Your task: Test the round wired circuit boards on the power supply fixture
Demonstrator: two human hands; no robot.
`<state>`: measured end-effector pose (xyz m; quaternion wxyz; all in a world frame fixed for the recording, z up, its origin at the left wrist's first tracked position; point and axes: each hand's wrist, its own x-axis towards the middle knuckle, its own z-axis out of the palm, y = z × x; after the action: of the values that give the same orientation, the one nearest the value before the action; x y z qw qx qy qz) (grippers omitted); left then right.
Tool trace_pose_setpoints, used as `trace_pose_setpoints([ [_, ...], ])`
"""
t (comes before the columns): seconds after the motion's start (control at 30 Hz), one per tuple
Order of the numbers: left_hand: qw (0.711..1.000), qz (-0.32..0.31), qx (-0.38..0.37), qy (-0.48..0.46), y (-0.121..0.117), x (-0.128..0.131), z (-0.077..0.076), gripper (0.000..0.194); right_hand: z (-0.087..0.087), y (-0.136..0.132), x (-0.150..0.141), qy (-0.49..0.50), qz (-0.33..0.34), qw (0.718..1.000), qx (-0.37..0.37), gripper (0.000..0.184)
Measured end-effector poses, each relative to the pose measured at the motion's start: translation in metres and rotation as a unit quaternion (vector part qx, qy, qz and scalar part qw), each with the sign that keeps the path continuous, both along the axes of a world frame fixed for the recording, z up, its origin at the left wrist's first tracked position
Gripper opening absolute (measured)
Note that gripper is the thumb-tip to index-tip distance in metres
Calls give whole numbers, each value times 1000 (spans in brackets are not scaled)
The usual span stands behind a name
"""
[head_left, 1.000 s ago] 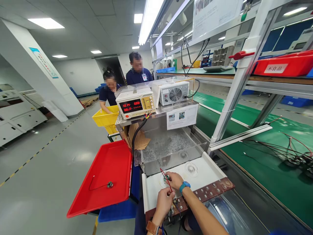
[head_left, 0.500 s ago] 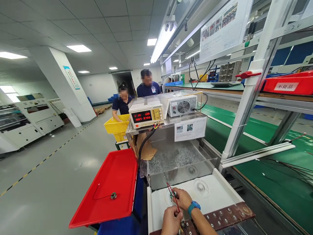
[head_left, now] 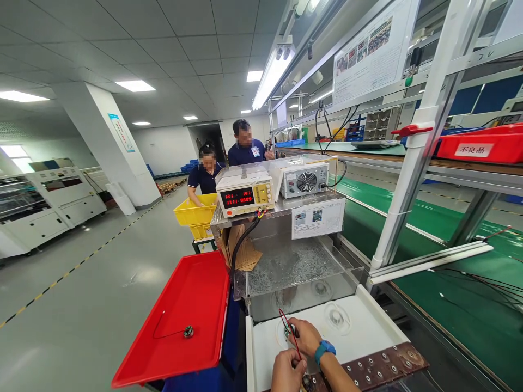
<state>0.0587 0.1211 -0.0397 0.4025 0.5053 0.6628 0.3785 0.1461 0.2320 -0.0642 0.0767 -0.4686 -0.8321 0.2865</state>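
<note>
My right hand (head_left: 306, 336), with a blue watch on the wrist, pinches a small round circuit board part (head_left: 289, 329) over the left round fixture in the white tray (head_left: 278, 354). Its fingertips partly hide the part. A red wire (head_left: 291, 333) loops up from the part and down to my left hand (head_left: 288, 371). The left fingers are pinched on that wire beside the brown terminal strip (head_left: 378, 366). Under those fingers, the wire's end is hidden. A similar small round part (head_left: 188, 331) with a thin wire lies in the red tray (head_left: 196, 283) on the left.
A power supply (head_left: 244, 193) with red digits and a grey fan unit (head_left: 305, 178) stand on the metal shelf beyond. A clear cover (head_left: 294, 267) sits above the white tray. Two co-workers stand behind, one at a yellow bin (head_left: 196, 209). A white post (head_left: 408, 185) rises at right.
The digits on the power supply have changed. One co-worker behind has raised a hand. Both my hands stay in nearly the same place, with the same grip.
</note>
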Motion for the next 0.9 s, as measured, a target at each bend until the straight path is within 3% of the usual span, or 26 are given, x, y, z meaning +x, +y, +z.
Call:
trace_pose_setpoints([
  [0.17,1000,4,-2,-10,1,-1,-4,14,-6,2,0,22,12,999,23,32],
  [0.47,999,-31,-3,-12,8,-10,-25,18,-7,3,-1,11,15,999,32,32],
  [0.57,1000,-15,-8,2,5,-6,-14,17,1,1,-1,0,9,1000,29,33],
  [0.77,999,-6,11,38,-7,4,27,22,23,-4,3,-36,23,999,15,34],
  [0.9,999,-11,1,37,-7,4,31,24,22,-2,6,-33,32,999,18,35],
])
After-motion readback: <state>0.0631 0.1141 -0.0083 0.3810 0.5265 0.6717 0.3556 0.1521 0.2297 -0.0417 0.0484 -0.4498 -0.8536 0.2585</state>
